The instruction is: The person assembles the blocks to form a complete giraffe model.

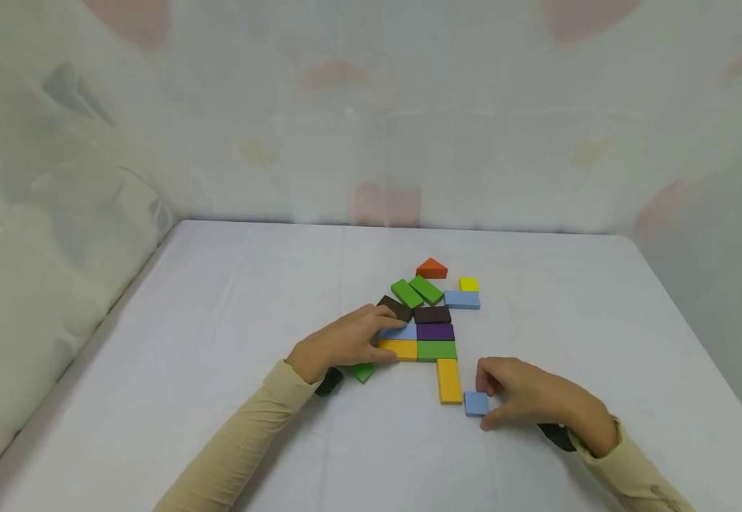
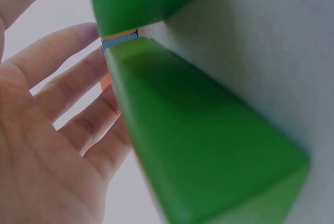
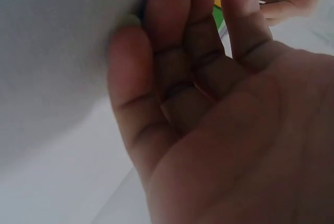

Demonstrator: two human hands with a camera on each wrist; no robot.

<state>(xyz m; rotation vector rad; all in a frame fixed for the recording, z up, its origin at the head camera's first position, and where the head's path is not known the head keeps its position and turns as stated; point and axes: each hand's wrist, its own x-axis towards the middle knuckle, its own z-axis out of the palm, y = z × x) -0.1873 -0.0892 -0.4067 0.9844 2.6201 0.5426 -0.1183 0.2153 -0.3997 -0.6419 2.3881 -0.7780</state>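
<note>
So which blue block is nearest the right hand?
The small squarish blue block beside the right hand; the other two blue blocks lie farther away.

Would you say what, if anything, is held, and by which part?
The right hand straddles the right end of the small blue block, grip uncertain; the left hand seems empty.

Coloured blocks [image 1: 437, 350] lie flat on a white table [image 1: 249, 284]: an orange-red triangle [image 1: 431, 270] at the far end, two green blocks [image 1: 426, 290], a small yellow block [image 1: 469, 284] against a light blue bar [image 1: 462, 300], a cluster [image 1: 435, 333] of dark, purple, green, blue and yellow pieces, and, nearest, a yellow bar [image 1: 450, 382] just beside a small blue block [image 1: 476, 404].
</note>
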